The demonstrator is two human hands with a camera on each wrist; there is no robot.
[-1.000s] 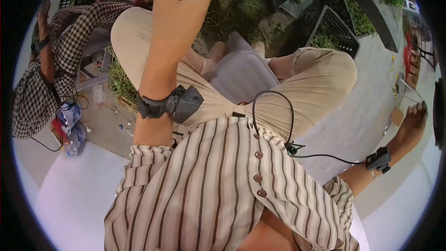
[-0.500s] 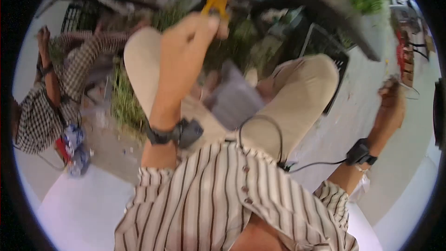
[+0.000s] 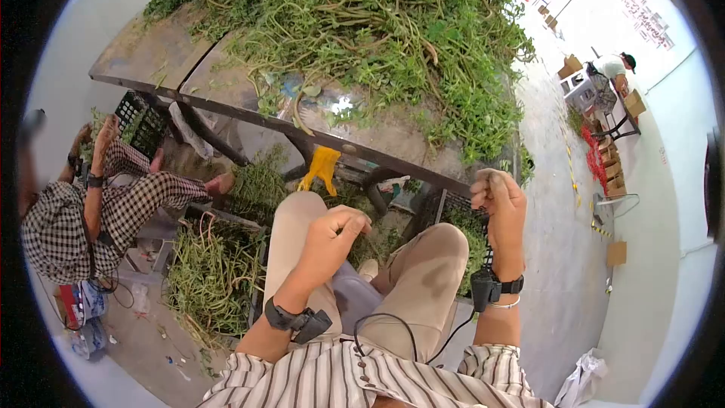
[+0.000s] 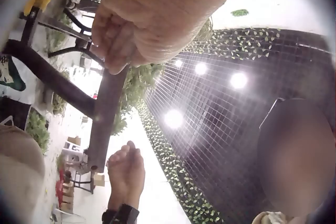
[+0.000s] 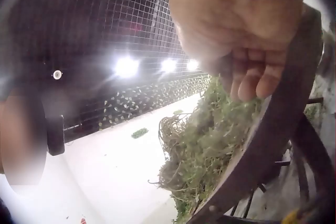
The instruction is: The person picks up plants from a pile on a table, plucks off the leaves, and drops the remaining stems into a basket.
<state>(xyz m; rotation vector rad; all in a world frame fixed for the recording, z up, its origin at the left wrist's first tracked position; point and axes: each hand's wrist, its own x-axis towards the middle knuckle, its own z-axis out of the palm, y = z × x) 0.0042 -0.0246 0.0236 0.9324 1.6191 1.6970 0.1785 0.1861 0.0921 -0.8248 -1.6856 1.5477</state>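
My left hand (image 3: 326, 245) hovers above my left knee, fingers loosely curled, with nothing visible in it. Level with the table's front edge, my right hand (image 3: 502, 208) is raised with bent fingers, and no object shows in it. In the right wrist view, that hand (image 5: 241, 24) overlaps the table edge. A big heap of leafy green stems (image 3: 377, 26) covers much of the metal-topped table (image 3: 219, 83) in front of me. From the table's front edge hangs a yellow glove-like item (image 3: 323, 170), beyond my left hand.
Bundled stems (image 3: 215, 279) lie low on my left, beside a seated person in a checked top (image 3: 64, 219). Dark table legs (image 3: 215, 132) stand under the tabletop. Farther right, another person (image 3: 613, 68) is near boxes and a red pile (image 3: 593, 155). A cable crosses my lap.
The view has tilted up, bringing the tabletop and heaped greens into sight. My right hand has come inward from the far right. My left hand now appears lower, apart from the yellow item.
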